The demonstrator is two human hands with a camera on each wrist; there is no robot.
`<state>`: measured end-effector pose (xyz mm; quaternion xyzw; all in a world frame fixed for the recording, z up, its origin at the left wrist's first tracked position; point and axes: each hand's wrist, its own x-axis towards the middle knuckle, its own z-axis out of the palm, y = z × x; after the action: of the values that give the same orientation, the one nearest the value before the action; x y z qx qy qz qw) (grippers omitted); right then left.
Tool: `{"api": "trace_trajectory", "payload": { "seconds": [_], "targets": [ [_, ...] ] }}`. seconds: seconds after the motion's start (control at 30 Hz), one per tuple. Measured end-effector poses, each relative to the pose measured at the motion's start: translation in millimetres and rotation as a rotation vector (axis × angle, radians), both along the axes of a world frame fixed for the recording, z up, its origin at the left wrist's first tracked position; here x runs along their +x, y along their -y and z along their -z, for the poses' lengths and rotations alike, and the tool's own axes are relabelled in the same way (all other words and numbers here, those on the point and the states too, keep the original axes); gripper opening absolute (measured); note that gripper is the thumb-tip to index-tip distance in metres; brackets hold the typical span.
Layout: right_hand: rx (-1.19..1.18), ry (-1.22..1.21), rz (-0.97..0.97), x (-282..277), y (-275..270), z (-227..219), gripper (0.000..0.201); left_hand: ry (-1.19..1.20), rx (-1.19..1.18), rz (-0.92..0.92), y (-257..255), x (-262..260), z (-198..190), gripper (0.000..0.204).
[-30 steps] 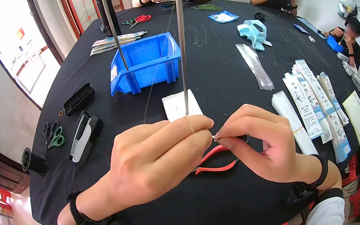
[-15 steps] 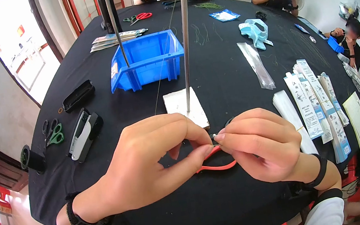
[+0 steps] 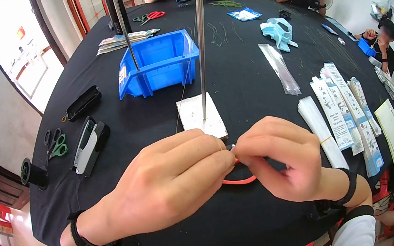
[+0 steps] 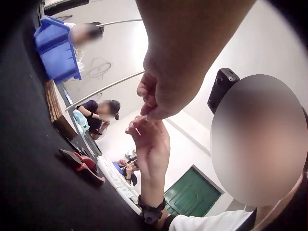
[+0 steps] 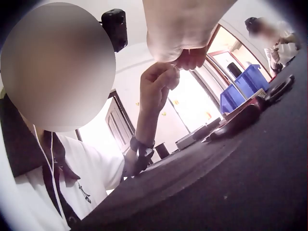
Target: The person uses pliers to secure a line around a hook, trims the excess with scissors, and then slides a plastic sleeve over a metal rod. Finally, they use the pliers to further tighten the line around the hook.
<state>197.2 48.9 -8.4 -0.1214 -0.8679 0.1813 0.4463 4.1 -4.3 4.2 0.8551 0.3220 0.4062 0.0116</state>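
Observation:
Close together over the table's near part, both hands work at a tiny silvery piece (image 3: 233, 146) and a thin line. My right hand (image 3: 285, 158) pinches at the piece between thumb and index finger, the other fingers curled. My left hand (image 3: 165, 184) has its back to the head camera and its fingers bent together, tips meeting the right fingertips; a thread of line crosses its index finger. Its thumb is hidden in the head view. Below the hands lie red-handled pliers (image 3: 240, 181), partly covered. A metal rod (image 3: 202, 45) rises from a white block (image 3: 196, 115) just beyond.
Farther back stands a blue bin (image 3: 158, 72). To the left are a stapler (image 3: 88, 148), green-handled scissors (image 3: 58, 146), a black spool (image 3: 32, 173) and a black tray (image 3: 83, 103). Printed packets (image 3: 332, 112) and clear sleeves (image 3: 279, 68) lie right. Several people sit around the table.
The left hand has rolled from a thumb-and-finger pinch with the thumb showing to fingers folded over, back upward. The right hand has turned slightly, and its thumb and index finger now show more.

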Motion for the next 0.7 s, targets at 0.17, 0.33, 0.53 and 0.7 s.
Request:
{"api": "trace_trajectory", "payload": {
  "seconds": [0.17,0.33,0.53,0.7],
  "targets": [
    [-0.258,0.433,0.148,14.8,-11.2,5.0,0.013,0.03,-0.069,-0.026,-0.4,-5.3,-0.6,0.017],
    [-0.179,0.78,0.21,37.4,-25.9,20.8,0.02,0.005,-0.064,-0.029,-3.0,-11.4,-1.6,0.015],
    [-0.336,0.792,0.271,38.5,-26.0,17.8,0.023,0.006,-0.023,-0.023,-4.6,-12.6,0.7,0.015],
    [-0.389,0.877,0.265,41.0,-33.5,13.7,0.025,0.014,-0.048,-0.07,-4.8,-13.4,-1.1,0.014]
  ]
}}
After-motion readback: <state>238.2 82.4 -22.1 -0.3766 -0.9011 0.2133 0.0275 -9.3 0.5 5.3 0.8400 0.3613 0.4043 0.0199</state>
